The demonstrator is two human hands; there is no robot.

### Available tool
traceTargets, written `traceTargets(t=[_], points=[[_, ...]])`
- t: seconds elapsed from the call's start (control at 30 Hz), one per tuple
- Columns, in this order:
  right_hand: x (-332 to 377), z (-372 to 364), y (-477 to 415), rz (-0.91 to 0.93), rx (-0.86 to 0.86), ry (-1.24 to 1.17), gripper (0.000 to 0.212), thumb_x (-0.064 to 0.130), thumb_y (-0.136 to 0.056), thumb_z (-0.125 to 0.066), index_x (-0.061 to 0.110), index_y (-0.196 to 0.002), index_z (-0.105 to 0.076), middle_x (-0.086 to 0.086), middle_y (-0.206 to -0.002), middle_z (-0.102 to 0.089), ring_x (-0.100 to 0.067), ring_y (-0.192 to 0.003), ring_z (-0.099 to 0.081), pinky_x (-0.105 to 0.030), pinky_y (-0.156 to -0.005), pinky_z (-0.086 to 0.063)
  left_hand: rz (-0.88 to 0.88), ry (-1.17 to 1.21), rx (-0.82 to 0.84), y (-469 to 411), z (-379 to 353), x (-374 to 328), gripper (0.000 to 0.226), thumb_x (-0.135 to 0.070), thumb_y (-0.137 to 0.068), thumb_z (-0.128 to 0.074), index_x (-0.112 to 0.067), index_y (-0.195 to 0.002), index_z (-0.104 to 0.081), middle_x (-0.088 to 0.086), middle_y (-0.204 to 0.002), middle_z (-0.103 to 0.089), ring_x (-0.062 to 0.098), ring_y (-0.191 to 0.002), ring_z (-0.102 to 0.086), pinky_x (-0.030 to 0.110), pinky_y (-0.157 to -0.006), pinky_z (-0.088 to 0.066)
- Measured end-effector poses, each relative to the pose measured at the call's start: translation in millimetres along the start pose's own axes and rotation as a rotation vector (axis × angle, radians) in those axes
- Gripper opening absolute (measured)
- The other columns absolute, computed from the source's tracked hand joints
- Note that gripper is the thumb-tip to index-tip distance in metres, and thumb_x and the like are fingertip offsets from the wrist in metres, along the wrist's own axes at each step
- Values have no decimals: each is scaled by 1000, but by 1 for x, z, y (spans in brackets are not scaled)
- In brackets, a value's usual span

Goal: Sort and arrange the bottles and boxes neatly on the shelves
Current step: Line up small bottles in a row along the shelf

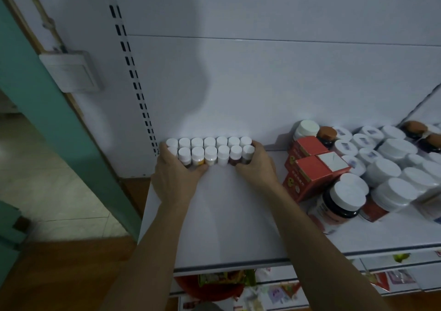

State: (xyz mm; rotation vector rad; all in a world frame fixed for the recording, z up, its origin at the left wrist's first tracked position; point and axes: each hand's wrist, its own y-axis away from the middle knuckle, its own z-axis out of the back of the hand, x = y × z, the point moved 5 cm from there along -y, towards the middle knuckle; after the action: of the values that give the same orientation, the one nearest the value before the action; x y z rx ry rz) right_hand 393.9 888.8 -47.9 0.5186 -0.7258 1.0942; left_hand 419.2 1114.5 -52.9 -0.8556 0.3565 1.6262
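Shelf (pixel 226 203): white and flat, with a grey strip along the front edge.
Small bottles (pixel 210 152): white caps, two rows of seven, upright and packed cap to cap. The block sits in the back-left corner of the shelf, with the rear row against the back panel (pixel 262 84). Yellow, pale and dark brown contents show below the front-row caps.
Left grip (pixel 176 170): grasping the left end of the small bottles. The fingers curl round the end bottles and the thumb lies along the front row.
Right grip (pixel 257 165): grasping the right end of the small bottles. The fingers wrap the end bottles and the thumb lies against the front row.
Forearms: both bare, crossing the front edge of the shelf.
Red boxes (pixel 310 167): stacked askew, right of the block and apart from it. One bears a white label on top.
Large bottles (pixel 386 167): white lids, crowded over the right part of the shelf, some tilted.
Dark jar (pixel 338 203): white lid, leaning, nearer the front edge and just beside the red boxes.
Brown-lidded bottle (pixel 327 135): at the back edge, behind the red boxes.
Slotted upright (pixel 133 72): runs up the left edge of the back panel.
Switch box (pixel 71 72): white, on the wall left of the upright.
Door frame (pixel 47 96): green, at far left.
Lower shelves (pixel 226 279): coloured packets, blurred.
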Motion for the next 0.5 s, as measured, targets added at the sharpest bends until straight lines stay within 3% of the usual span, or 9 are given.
traceTargets(t=[0.1,0.23,0.37,0.5], points=[[8,12,5,67,-21,19,67,30,-76,-79,17,-133,-45,-2,-120,-64,-23,-107,-62,-28,-78,-41,41,76,99,-2,4,6,119,-69,-45,-85,-27,-140,-28,8,-126,-59,32,-110,-62,46,-82,-55],[35,41,26,160,30,310,39,27,-88,-66,7,-120,-54,-14,-112,-66,-35,-102,-63,-31,-71,-39,26,25,289,-13,22,9,100,-74,-52,-79,-26,-133,-47,7,-121,-59,31,-108,-62,47,-86,-57],[63,88,48,244,81,404,36,23,-93,-60,15,-128,-60,-7,-114,-70,-28,-101,-65,-40,-87,-54,17,-86,250,-40,48,-3,108,-57,-66,-86,-9,-147,-33,21,-140,-44,42,-119,-54,47,-91,-50],[62,131,56,260,13,375,36,18,-93,-59,19,-128,-61,1,-106,-71,-18,-92,-64,-30,-83,-53,66,-44,373,-45,33,5,110,-51,-64,-91,-11,-150,-35,15,-144,-51,36,-125,-55,42,-95,-48]])
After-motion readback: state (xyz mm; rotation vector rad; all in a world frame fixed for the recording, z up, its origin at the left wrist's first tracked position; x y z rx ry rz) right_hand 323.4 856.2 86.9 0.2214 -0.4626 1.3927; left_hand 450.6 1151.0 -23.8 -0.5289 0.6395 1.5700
